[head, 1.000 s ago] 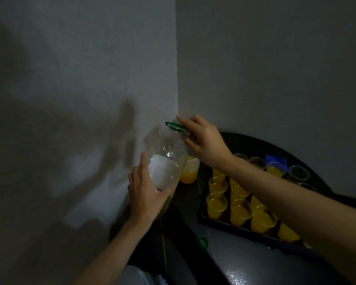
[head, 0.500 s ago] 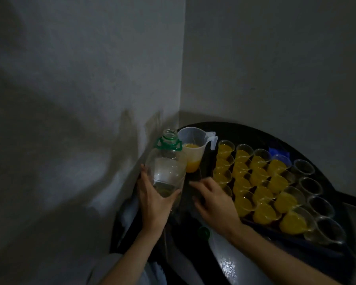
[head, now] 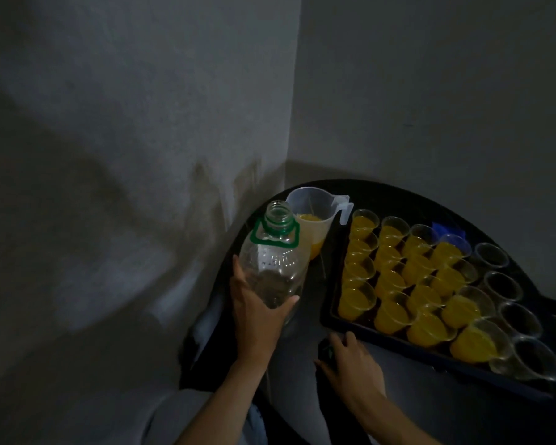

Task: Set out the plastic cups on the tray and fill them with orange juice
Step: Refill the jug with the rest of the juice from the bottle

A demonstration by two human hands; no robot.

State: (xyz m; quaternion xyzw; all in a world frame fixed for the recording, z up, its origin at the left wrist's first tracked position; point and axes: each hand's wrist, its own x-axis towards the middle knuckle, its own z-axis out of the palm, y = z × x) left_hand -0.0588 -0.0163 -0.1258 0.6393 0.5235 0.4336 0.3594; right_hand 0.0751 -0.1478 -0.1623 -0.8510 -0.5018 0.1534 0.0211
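My left hand (head: 257, 313) grips a large clear plastic bottle (head: 273, 261) with a green handle ring; it stands upright, uncapped and almost empty. My right hand (head: 350, 364) is low on the table with fingers and thumb curled round a green bottle cap (head: 328, 350), mostly hidden. A dark tray (head: 382, 335) to the right holds several plastic cups of orange juice (head: 389, 316). Its right-hand column holds empty clear cups (head: 501, 284). Behind the bottle stands a clear measuring jug (head: 312, 216) with a little juice.
Everything sits on a black round table (head: 414, 200) pushed into a corner of two grey walls. A small blue object (head: 443, 228) lies behind the tray. The light is dim. My lap shows below the table's near edge.
The bottle has come down from a tilted pour over the jug to upright on the table. My right hand left the bottle neck and dropped to the cap by the tray's front corner.
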